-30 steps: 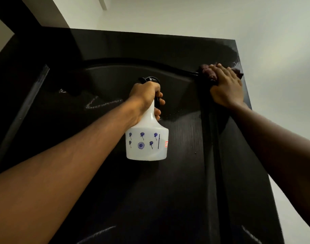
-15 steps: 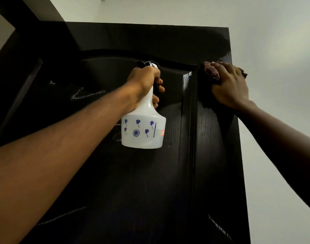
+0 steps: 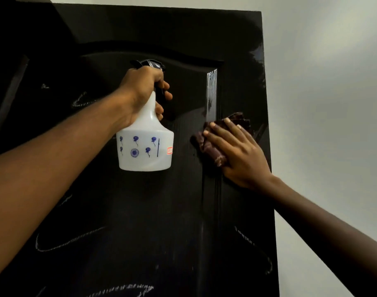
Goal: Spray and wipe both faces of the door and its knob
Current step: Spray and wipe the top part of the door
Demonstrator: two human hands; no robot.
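A tall black panelled door [image 3: 161, 221] fills the view, with white chalk-like marks on its lower and left parts. My left hand [image 3: 142, 91] grips the neck and trigger of a white spray bottle [image 3: 144, 148] printed with small blue flowers, held up in front of the door's raised panel. My right hand [image 3: 236, 151] lies flat with straight fingers on a dark brown cloth [image 3: 213, 144], pressing it against the door near its right edge. A wet shine shows above the cloth. The knob is out of view.
A pale wall [image 3: 328, 103] runs along the right of the door's free edge. The door's top edge is near the frame's top, with pale ceiling beyond it.
My right hand has slid the cloth down from the door's top right corner to mid-height along the right stile. The bottle and left hand stayed roughly in place.
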